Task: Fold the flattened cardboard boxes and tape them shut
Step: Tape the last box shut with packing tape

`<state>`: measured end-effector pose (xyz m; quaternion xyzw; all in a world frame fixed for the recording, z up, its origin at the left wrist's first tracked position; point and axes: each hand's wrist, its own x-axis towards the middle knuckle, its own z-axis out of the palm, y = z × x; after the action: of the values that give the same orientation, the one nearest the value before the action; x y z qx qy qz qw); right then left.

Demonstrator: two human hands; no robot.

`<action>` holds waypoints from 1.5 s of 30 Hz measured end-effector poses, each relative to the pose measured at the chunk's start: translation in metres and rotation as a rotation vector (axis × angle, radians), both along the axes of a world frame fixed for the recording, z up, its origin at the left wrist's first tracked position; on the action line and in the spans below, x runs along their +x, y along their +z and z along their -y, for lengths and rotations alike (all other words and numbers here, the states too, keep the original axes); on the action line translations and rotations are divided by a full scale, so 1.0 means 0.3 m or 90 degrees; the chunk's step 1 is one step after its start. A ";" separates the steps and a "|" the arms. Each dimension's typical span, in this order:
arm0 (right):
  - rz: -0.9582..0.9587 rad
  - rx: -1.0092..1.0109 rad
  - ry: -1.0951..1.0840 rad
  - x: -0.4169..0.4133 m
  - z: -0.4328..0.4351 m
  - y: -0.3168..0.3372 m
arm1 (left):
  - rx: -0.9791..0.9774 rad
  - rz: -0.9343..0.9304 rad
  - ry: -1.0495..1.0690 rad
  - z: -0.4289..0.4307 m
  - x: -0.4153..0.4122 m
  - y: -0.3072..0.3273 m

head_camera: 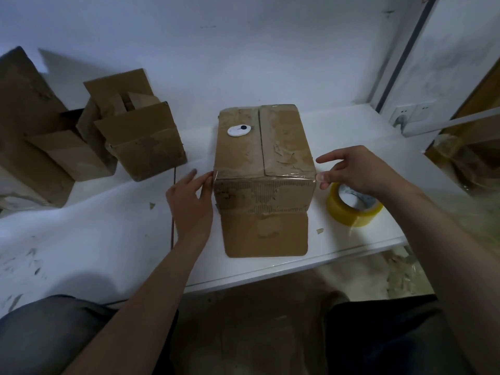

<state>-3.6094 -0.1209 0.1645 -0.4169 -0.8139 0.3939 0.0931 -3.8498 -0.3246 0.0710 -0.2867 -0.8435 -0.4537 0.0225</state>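
Note:
A folded brown cardboard box (263, 155) stands on the white table (108, 239), its top seam closed. A strip of clear tape (265, 177) runs along the near top edge. My left hand (189, 204) pinches the strip's left end at the box's corner. My right hand (357, 170) pinches the right end at the other corner. One flap (265, 234) of the box lies flat on the table toward me. A yellowish tape roll (351, 205) sits just right of the box, under my right hand.
A small white cutter (238, 130) lies on top of the box. Open and flattened cardboard boxes (140, 139) stand at the left against the wall. A thin dark cord (173, 207) runs over the table's left part. Paper scraps lie about. The table edge is near my knees.

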 end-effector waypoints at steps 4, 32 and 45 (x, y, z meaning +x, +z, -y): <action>0.003 0.001 0.000 -0.005 0.003 0.000 | -0.087 0.097 0.008 -0.032 0.001 -0.019; -0.037 -0.052 0.008 0.012 -0.020 -0.012 | -0.242 -0.280 -0.153 -0.234 0.044 0.147; -0.059 -0.062 0.010 0.011 -0.034 -0.038 | -0.176 0.066 -0.182 -0.130 -0.145 0.124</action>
<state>-3.6061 -0.1106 0.1531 -0.3959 -0.7919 0.4525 0.1070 -3.8932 -0.2858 0.1083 -0.3802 -0.8483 -0.3466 -0.1251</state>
